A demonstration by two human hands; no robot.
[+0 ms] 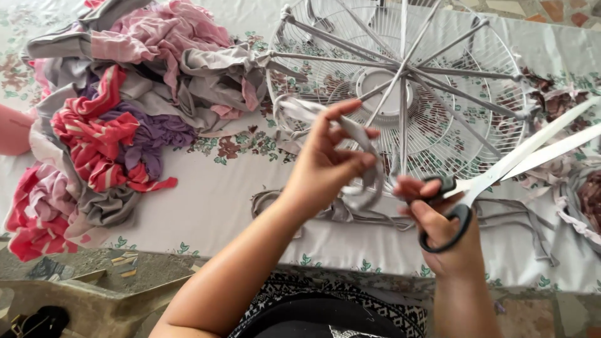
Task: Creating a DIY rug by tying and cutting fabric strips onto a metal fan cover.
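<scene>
My left hand (pixel 328 166) is raised over the table edge, pinching a grey fabric strip (pixel 366 150) that loops around its fingers and hangs down. My right hand (pixel 438 228) grips black-handled scissors (pixel 501 172) with long white blades spread apart, pointing up to the right. Its fingertips also touch the strip's lower end. Just behind both hands lies a round white wire fan guard (pixel 400 94) with grey fabric strips tied across it like spokes.
A heap of pink, red, purple and grey cloth (pixel 119 119) covers the table's left side. More fabric scraps and a braided piece (pixel 579 200) lie at the right. Loose grey strips (pixel 519 219) trail on the floral tablecloth (pixel 213 200). Below it is a stone floor.
</scene>
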